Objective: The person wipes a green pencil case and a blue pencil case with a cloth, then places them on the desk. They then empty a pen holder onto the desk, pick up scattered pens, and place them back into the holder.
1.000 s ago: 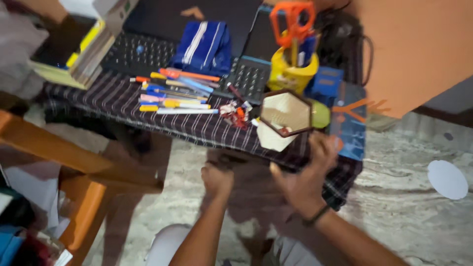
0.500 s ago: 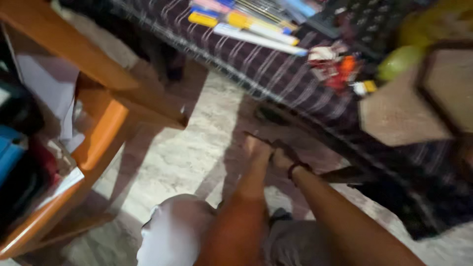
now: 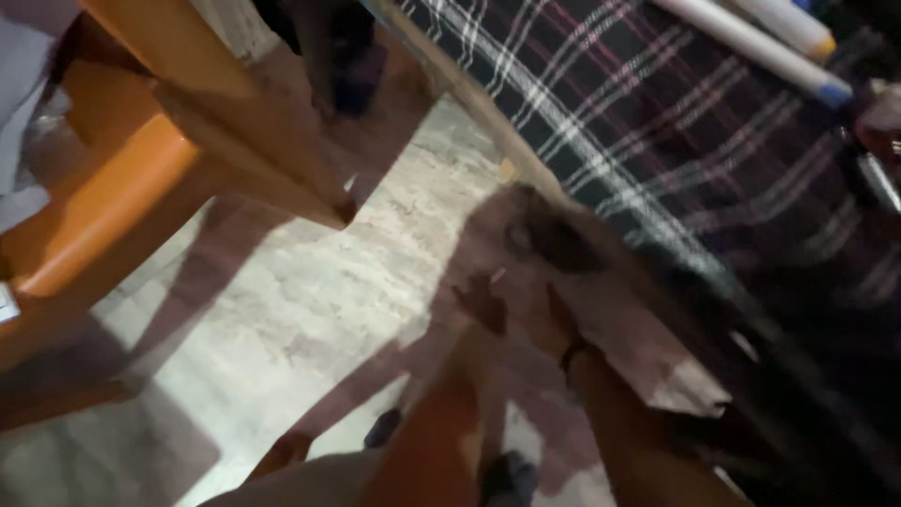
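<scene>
A: What do we see beside the checked cloth?

B: Our left hand and right hand reach down side by side, just below the cloth's hanging edge, over pale stone floor.

A: Fingers apart or together?

B: Too blurred and shadowed; we cannot tell. White markers lie on the cloth, far from both hands.

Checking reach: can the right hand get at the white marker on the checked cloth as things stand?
Probably not directly: the right hand is low in shadow below the checked cloth edge, while the white marker lies on top.
</scene>
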